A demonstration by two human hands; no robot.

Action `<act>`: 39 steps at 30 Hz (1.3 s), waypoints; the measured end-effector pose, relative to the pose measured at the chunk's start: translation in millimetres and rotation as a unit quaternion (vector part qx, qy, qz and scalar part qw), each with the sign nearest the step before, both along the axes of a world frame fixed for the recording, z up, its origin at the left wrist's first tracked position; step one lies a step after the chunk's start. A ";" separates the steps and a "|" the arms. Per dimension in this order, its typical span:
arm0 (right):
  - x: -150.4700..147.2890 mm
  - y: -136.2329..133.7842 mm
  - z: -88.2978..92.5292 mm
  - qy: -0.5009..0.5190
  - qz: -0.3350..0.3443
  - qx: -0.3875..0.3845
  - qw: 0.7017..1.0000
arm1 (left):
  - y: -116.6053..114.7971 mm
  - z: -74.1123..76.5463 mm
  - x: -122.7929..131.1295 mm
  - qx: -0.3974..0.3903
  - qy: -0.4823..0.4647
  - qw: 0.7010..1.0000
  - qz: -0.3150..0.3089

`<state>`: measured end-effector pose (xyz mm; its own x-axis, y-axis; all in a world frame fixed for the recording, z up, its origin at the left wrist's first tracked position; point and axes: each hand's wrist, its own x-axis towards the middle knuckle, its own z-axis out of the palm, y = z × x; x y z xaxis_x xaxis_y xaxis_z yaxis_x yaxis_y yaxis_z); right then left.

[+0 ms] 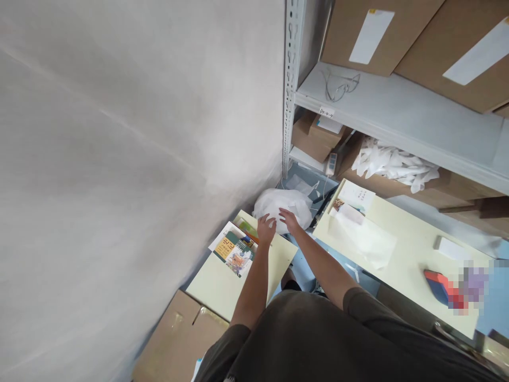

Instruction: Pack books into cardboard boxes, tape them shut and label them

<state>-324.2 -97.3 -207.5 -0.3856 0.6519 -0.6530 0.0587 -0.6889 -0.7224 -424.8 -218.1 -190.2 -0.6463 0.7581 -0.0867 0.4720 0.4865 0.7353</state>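
Note:
A white, rounded plastic bag [300, 204] sits at the far end of the narrow gap between two cream tables. My left hand [266, 228] is at the bag's near left side, above the table corner, with its fingers curved and slightly apart. From the right, my right hand [288, 218] reaches over the bag with its fingers spread towards the left hand. Both seem to touch the bag's surface, but I cannot tell whether any thin plastic is pinched. Beside my left wrist lie a green and yellow printed booklet [233, 246] and other printed sheets.
The right table [413, 233] bears a translucent sheet [360, 236], a printed card [358, 195], a white block [449, 248] and a red and blue object [436, 286]. Metal shelving [397, 106] behind holds cardboard boxes and glasses [341, 87]. A wall rises on the left; a carton [178, 339] stands below.

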 end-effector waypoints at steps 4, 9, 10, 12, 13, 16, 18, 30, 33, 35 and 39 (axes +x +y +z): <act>2.3 13.5 48.2 0.021 -0.010 0.104 0.994 | -20.7 14.6 13.8 0.096 -0.067 0.984 0.131; 45.7 57.8 131.0 0.048 0.072 0.230 0.969 | -15.3 36.1 9.2 0.119 -0.129 0.965 0.197; 58.4 67.2 149.1 0.064 0.099 0.246 0.962 | -8.5 41.5 7.4 0.122 -0.139 0.964 0.191; 87.4 83.9 184.6 0.086 0.131 0.270 0.950 | 9.0 53.5 5.3 0.126 -0.167 0.963 0.169; 103.8 90.6 201.2 0.089 0.128 0.283 0.946 | 19.1 60.0 5.5 0.126 -0.184 0.962 0.159; 161.2 103.9 243.8 0.081 0.069 0.312 0.944 | 52.0 82.1 14.3 0.114 -0.253 0.953 0.121; 204.4 106.6 264.0 0.077 0.011 0.316 0.946 | 75.1 99.5 29.8 0.107 -0.316 0.939 0.078; 437.9 56.2 260.3 -0.082 -0.262 0.347 0.897 | 159.7 198.9 229.4 0.172 -0.399 0.886 -0.164; 482.5 33.0 246.9 -0.143 -0.256 0.364 0.884 | 157.2 207.4 267.0 0.148 -0.413 0.869 -0.230; 506.0 19.0 238.1 -0.159 -0.241 0.361 0.887 | 155.1 212.4 289.5 0.113 -0.444 0.845 -0.277; 541.3 -1.0 220.5 -0.168 -0.213 0.332 0.904 | 154.9 224.6 327.7 0.045 -0.425 0.843 -0.326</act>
